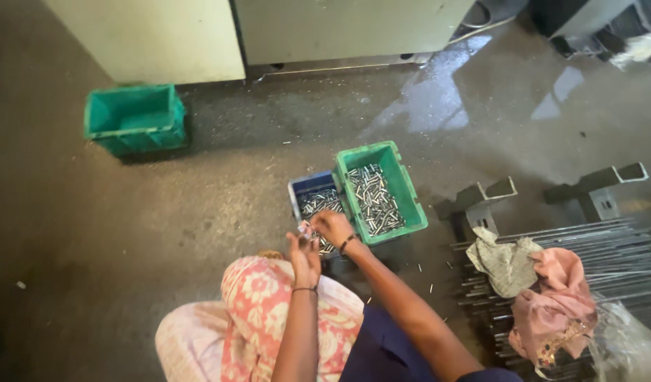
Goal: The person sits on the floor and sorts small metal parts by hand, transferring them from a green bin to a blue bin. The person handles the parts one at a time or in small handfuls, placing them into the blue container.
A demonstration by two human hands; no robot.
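Steel pins, small and silvery (307, 231), sit pinched between both hands just below the frame's centre: the left hand (304, 256) and right hand (332, 226) are closed on them, touching, above a blue plastic bin of pins (312, 185). Beside it stands a green plastic crate of pins (399, 185). An empty-looking green crate (134, 117) sits upper left on the concrete floor (219, 184).
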